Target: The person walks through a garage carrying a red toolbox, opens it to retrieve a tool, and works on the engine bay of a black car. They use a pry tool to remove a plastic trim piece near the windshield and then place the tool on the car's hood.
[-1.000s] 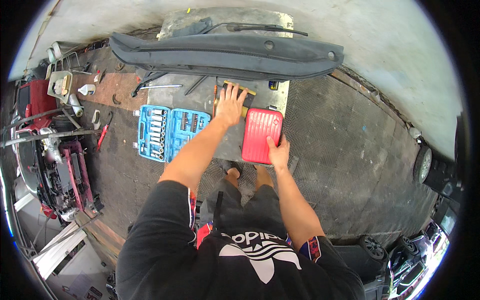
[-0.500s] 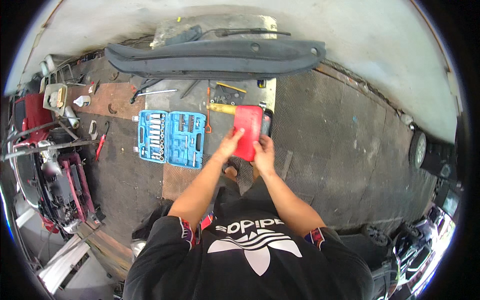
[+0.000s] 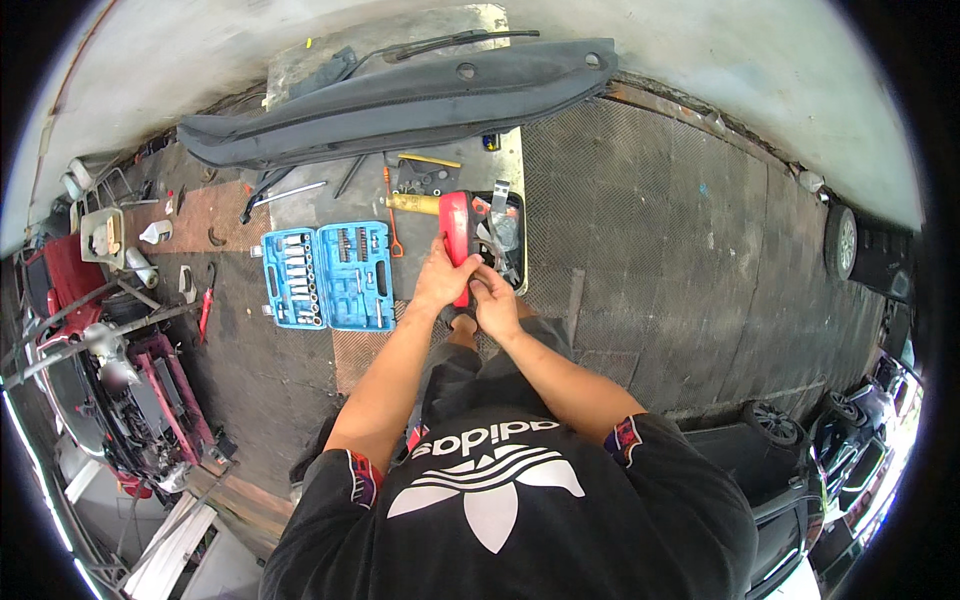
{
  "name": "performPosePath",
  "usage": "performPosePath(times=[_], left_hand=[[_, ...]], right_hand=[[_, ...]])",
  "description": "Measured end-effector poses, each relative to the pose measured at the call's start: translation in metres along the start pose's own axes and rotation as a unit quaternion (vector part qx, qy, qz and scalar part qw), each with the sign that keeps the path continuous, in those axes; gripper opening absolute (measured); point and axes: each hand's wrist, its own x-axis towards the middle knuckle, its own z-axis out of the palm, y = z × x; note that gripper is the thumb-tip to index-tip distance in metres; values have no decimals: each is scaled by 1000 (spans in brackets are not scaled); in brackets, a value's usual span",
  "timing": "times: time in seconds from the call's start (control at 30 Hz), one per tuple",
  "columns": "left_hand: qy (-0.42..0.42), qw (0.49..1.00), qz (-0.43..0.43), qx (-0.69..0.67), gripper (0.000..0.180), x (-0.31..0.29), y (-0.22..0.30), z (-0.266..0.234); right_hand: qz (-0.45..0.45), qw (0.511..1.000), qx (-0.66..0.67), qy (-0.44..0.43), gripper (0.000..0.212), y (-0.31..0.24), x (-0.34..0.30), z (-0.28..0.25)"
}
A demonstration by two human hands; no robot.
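A flat red plastic case [image 3: 455, 225], rounded at its corners, is tilted up so a narrow side shows. My left hand [image 3: 440, 278] holds its lower left part, thumb pointing across toward the right. Close beside it, my right hand [image 3: 494, 302] is closed at the case's lower end, with its fingertips partly hidden. A yellow wooden handle [image 3: 412, 203] runs out to the left from behind the case. Just to the right, a black tray [image 3: 521, 262] holds metal parts and a clear plastic bag [image 3: 503, 232].
An open blue socket set [image 3: 325, 275] lies left of my hands. Beyond it are a metal bar [image 3: 290, 193], an orange hooked tool [image 3: 391, 215] and a yellow stick [image 3: 430, 160]. A long black plastic car panel [image 3: 400, 110] spans the far side. A partly dismantled car [image 3: 130, 390] stands left.
The red case has turned from showing its broad face to showing its narrow side. More of the black tray is visible now. My hands have come closer together, and the view has shifted.
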Motion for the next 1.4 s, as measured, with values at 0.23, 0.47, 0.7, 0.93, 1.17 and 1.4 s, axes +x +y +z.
performPosePath(times=[0.23,0.47,0.7,0.93,1.17,1.4], left_hand=[[-42,999,-3,35,75,2,11,-9],[-66,998,25,0,56,16,-13,-11],[-87,996,22,-18,55,20,-15,-21],[-92,996,3,4,57,21,-12,-22],[-87,996,25,-21,57,10,12,-23],[-84,996,7,-26,58,7,10,-26]], right_hand=[[-82,946,-283,137,39,-10,78,-62],[-73,882,-466,11,41,-31,118,-79],[-55,896,-441,21,39,-31,114,-81],[-23,858,-513,4,42,-46,113,-74],[-17,963,-268,19,34,-22,124,-112],[27,997,-50,59,23,-16,118,-130]])
